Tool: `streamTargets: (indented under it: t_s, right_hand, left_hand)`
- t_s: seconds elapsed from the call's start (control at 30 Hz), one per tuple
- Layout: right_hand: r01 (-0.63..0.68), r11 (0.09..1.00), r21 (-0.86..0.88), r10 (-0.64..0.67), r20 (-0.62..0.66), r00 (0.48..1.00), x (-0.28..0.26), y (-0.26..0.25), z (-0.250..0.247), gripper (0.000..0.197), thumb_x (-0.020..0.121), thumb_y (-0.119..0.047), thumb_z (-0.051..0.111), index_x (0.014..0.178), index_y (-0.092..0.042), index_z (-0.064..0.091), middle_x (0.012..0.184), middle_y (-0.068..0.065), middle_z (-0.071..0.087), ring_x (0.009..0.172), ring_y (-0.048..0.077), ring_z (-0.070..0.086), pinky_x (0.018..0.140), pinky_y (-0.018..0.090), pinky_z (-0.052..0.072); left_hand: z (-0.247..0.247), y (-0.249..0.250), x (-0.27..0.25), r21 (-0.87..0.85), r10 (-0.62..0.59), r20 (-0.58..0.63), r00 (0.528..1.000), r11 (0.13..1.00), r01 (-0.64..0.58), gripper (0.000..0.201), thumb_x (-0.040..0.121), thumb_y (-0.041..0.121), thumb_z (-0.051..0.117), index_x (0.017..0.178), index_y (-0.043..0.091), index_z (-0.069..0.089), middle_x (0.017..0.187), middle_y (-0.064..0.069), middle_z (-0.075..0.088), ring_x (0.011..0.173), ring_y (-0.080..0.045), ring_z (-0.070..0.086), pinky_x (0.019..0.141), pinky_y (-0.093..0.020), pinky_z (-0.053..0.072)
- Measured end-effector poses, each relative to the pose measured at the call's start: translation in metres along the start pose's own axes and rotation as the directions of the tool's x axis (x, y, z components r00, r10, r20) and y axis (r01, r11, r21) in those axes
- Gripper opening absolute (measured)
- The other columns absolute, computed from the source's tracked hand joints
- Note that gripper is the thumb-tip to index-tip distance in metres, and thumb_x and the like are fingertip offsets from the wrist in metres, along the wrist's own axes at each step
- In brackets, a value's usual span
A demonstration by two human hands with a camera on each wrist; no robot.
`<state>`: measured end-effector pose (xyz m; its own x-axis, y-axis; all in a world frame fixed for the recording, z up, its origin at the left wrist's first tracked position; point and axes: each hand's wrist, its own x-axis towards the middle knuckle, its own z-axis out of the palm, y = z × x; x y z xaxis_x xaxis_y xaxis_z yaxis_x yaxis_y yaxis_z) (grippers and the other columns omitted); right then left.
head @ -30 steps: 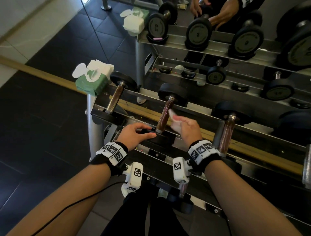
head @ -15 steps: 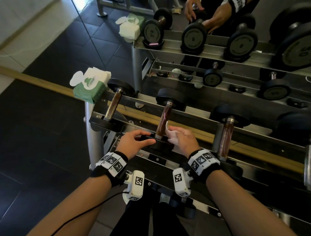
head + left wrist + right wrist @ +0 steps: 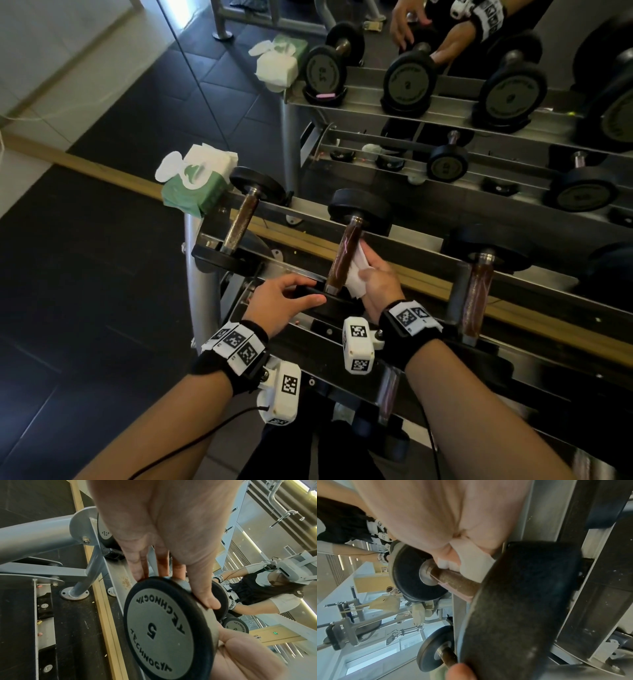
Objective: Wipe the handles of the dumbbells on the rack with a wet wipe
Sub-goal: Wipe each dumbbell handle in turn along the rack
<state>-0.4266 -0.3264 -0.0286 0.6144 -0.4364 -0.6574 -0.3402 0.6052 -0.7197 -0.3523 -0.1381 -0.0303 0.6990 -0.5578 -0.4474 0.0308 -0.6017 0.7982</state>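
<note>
The middle dumbbell (image 3: pixel 344 255) lies across the top rack rails, its brown handle (image 3: pixel 453 580) between two black plates. My left hand (image 3: pixel 286 298) grips the rim of its near plate (image 3: pixel 163 626), marked 5, with the thumb on one side and the fingers on the other. My right hand (image 3: pixel 375 277) holds a crumpled white wet wipe (image 3: pixel 356 270) against the right side of the handle's lower half. In the right wrist view the wipe (image 3: pixel 471 561) presses on the handle close to the near plate (image 3: pixel 522 601).
A green pack of wipes (image 3: pixel 195 185) sits on the rack's left end. A second dumbbell (image 3: pixel 243 219) lies to the left and a third (image 3: pixel 476 294) to the right. A mirror behind repeats the rack. Another dumbbell (image 3: pixel 387 394) sits on the lower tier.
My right hand slid the wipe down the handle toward the near plate, and it now lies along the handle's lower half. My left hand kept its grip on the plate.
</note>
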Motion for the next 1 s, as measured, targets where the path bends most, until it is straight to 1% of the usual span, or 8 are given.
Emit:
streamTargets:
  t_s: [0.13,0.27,0.43,0.6,0.73,0.83,0.93,1.0]
  right_hand:
    - [-0.037,0.997,0.061,0.037,0.004,0.999,-0.01,0.002,-0.016,0.065,0.089,0.014,0.034,0.115,-0.036,0.067,0.128,0.005,0.064,0.114,0.023,0.063,0.105,0.048,0.046]
    - [-0.06,0.997,0.046,0.067,-0.158,0.985,0.006,-0.009,-0.005,0.061,0.092,0.01,0.035,0.129,-0.031,0.061,0.135,0.006,0.059,0.118,0.027,0.058,0.106,0.049,0.043]
    - [-0.078,0.994,0.071,0.083,-0.08,0.993,0.011,-0.011,0.013,0.061,0.092,0.01,0.034,0.137,-0.025,0.056,0.137,0.009,0.057,0.121,0.029,0.054,0.105,0.049,0.042]
    - [-0.084,0.992,0.091,0.087,-0.033,0.996,-0.012,0.0,-0.005,0.065,0.087,0.012,0.033,0.135,-0.024,0.058,0.133,0.01,0.058,0.119,0.031,0.057,0.105,0.053,0.045]
    - [-0.085,0.983,0.162,0.096,-0.065,0.993,-0.016,-0.003,-0.015,0.057,0.089,0.011,0.034,0.127,-0.021,0.062,0.126,0.013,0.062,0.114,0.032,0.061,0.101,0.052,0.048]
    - [-0.08,0.974,0.212,0.099,-0.082,0.992,-0.004,-0.013,-0.001,0.058,0.091,0.011,0.033,0.135,-0.017,0.056,0.131,0.014,0.06,0.116,0.032,0.059,0.103,0.05,0.045]
    - [-0.11,0.974,0.199,0.127,-0.074,0.989,0.007,-0.021,0.012,0.063,0.089,0.014,0.031,0.141,-0.015,0.052,0.135,0.016,0.057,0.121,0.033,0.056,0.091,0.043,0.048]
    - [-0.119,0.98,0.16,0.133,-0.076,0.988,0.007,-0.02,0.015,0.066,0.089,0.015,0.029,0.14,-0.019,0.053,0.136,0.014,0.057,0.122,0.032,0.055,0.091,0.043,0.048]
  left_hand:
    - [-0.001,0.001,0.0,-0.013,0.002,0.017,1.0,1.0,-0.002,0.065,0.044,0.085,0.07,0.102,0.055,0.066,0.111,0.016,0.068,0.11,-0.007,0.062,0.1,-0.043,0.052]
    - [-0.002,0.002,0.001,0.0,-0.009,0.013,1.0,1.0,0.009,0.061,0.046,0.081,0.07,0.101,0.055,0.066,0.107,0.016,0.069,0.105,-0.004,0.063,0.098,-0.039,0.053]
    - [-0.002,0.002,0.001,-0.008,-0.011,0.006,1.0,1.0,0.011,0.057,0.05,0.077,0.074,0.102,0.053,0.068,0.104,0.019,0.07,0.103,-0.002,0.064,0.097,-0.038,0.053]
    - [-0.002,-0.002,0.0,-0.014,0.007,0.013,1.0,1.0,-0.007,0.056,0.052,0.075,0.074,0.103,0.053,0.066,0.107,0.016,0.069,0.103,-0.003,0.065,0.093,-0.032,0.054]
    - [-0.002,-0.002,0.001,-0.017,0.024,0.02,1.0,1.0,-0.024,0.06,0.05,0.08,0.07,0.103,0.054,0.065,0.108,0.015,0.068,0.101,-0.002,0.065,0.086,-0.024,0.054]
    - [-0.002,-0.002,0.002,-0.02,0.022,0.013,1.0,1.0,-0.021,0.054,0.053,0.075,0.074,0.103,0.053,0.067,0.106,0.016,0.069,0.1,-0.001,0.065,0.084,-0.022,0.053]
    - [-0.001,-0.002,0.001,-0.03,0.016,0.005,1.0,0.999,-0.016,0.049,0.055,0.071,0.075,0.101,0.055,0.067,0.106,0.016,0.069,0.1,-0.001,0.065,0.083,-0.022,0.052]
    - [-0.001,-0.002,0.001,-0.032,0.017,0.01,1.0,0.999,-0.017,0.049,0.055,0.071,0.075,0.101,0.055,0.066,0.107,0.016,0.069,0.1,-0.001,0.065,0.082,-0.021,0.052]
